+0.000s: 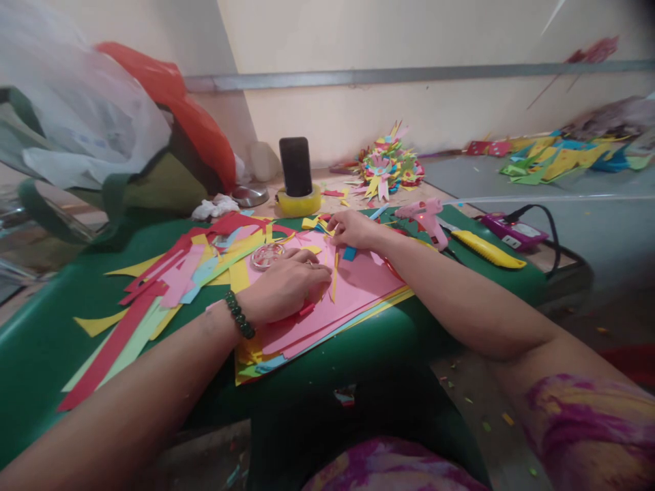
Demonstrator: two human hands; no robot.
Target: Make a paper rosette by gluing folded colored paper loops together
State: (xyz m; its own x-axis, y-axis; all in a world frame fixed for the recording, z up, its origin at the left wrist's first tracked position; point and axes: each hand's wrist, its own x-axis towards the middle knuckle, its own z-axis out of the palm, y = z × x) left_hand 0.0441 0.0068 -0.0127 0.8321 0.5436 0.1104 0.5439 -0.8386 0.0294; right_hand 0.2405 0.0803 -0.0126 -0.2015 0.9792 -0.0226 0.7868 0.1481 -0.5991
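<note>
My left hand (286, 283), with a dark beaded bracelet (239, 315), rests over a stack of pink paper (358, 290). Its fingers are curled down, and a small red piece (307, 310) shows below them; what they grip is hidden. Farther back, my right hand (355, 230) reaches to the paper's far edge, fingers bent and drawn together among small yellow and blue paper scraps (311, 223). What it pinches is too small to make out. A blue paper piece (350, 254) and thin yellow strips (335, 283) lie between the hands. Beside my left hand sits a round clear container (267, 256).
Coloured paper strips (177, 273) spread leftward over the green table cover (41, 348). To the right are a pink glue gun (424, 217), a yellow cutter knife (486, 249) and a purple power strip (516, 233). Behind stand a phone (295, 167) on yellow tape (301, 202) and paper flowers (386, 167).
</note>
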